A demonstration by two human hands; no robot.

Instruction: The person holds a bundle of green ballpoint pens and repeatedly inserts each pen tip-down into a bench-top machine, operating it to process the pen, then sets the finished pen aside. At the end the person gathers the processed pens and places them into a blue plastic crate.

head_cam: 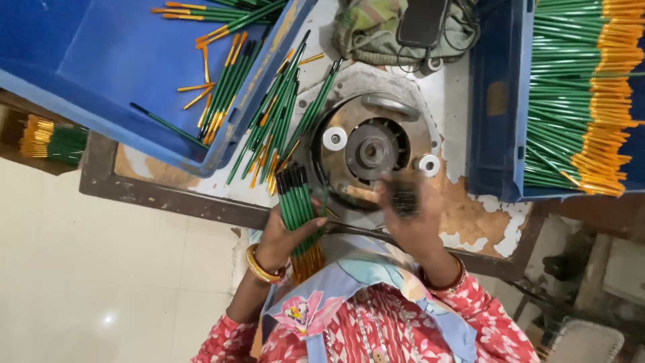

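My left hand (282, 235) grips a bundle of green brushes (295, 202) with black bristle tips pointing away and yellow ends toward me. My right hand (411, 218) is blurred, raised just in front of a round metal machine (369, 149); something dark with black bristles shows at its fingers. Loose green and yellow brushes (272, 131) lie on the worn table between the machine and the blue bin on the left.
A blue bin (114, 67) at upper left holds a few brushes. Another blue bin (497, 101) at right is packed with several green brushes with yellow ends (578, 101). A cloth bag and a dark phone (420, 23) lie at the back. The table's metal edge (168, 195) borders pale floor.
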